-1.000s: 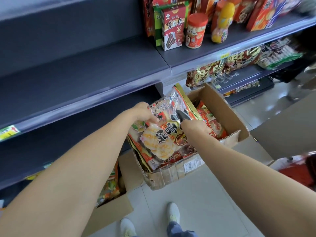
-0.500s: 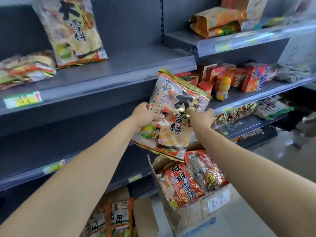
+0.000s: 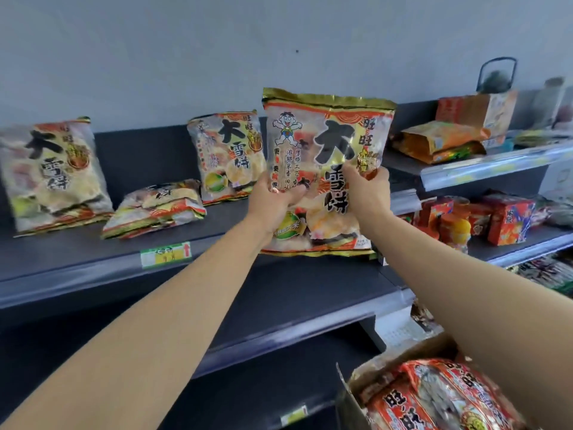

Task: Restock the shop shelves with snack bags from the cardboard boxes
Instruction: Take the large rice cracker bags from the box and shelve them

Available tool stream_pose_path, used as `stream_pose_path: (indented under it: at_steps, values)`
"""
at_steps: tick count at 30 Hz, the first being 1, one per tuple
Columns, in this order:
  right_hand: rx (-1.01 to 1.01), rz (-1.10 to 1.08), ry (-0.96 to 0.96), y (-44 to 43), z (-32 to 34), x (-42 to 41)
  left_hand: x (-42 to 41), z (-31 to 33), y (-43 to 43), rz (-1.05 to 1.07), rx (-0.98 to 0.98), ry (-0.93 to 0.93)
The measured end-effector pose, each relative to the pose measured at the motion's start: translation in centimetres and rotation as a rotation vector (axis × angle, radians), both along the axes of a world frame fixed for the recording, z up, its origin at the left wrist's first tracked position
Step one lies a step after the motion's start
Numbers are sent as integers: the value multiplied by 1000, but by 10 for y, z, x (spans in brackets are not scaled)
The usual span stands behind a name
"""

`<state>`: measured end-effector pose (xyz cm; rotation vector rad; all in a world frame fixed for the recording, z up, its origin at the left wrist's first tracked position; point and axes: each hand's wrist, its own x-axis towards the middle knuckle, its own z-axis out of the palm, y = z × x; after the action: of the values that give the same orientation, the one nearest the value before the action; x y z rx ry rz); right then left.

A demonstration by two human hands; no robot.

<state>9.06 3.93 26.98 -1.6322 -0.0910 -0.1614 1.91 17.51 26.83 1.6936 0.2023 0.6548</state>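
Note:
I hold a large gold-and-red rice cracker bag [image 3: 325, 135] upright at the front edge of the top dark shelf [image 3: 93, 262]. My left hand [image 3: 274, 200] grips its lower left side and my right hand [image 3: 369, 193] grips its middle right. On that shelf, two matching bags stand against the back, one at the left [image 3: 52, 175] and one behind my left hand [image 3: 226, 156]; a third lies flat [image 3: 155, 209]. The cardboard box [image 3: 350, 401] at the bottom right holds red snack bags [image 3: 434, 395].
An empty dark shelf [image 3: 310, 308] runs below the top one. To the right, shelves carry orange packets [image 3: 440, 141], red boxes [image 3: 508, 221] and a jar. A green price tag [image 3: 166, 254] sits on the top shelf's rail.
Both hands have lifted the rice cracker bag out of the box and up to the top shelf's level. My view has tilted upward, so the box is now at the bottom right corner.

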Motion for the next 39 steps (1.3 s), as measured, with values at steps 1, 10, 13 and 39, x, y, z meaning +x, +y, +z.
stream_pose_path:
  at_steps: [1, 10, 13, 39]
  values:
    - [1, -3, -26, 9, 8, 1, 3, 6, 9, 8, 10, -10]
    - [-89, 11, -143, 68, 39, 54, 45, 30, 72, 23, 7, 72]
    - [-111, 48, -158, 81, 42, 82, 70, 30, 81, 59, -28, 93]
    - [-351, 189, 61, 118, -19, 263, 245, -10, 120, 263, 2, 322]
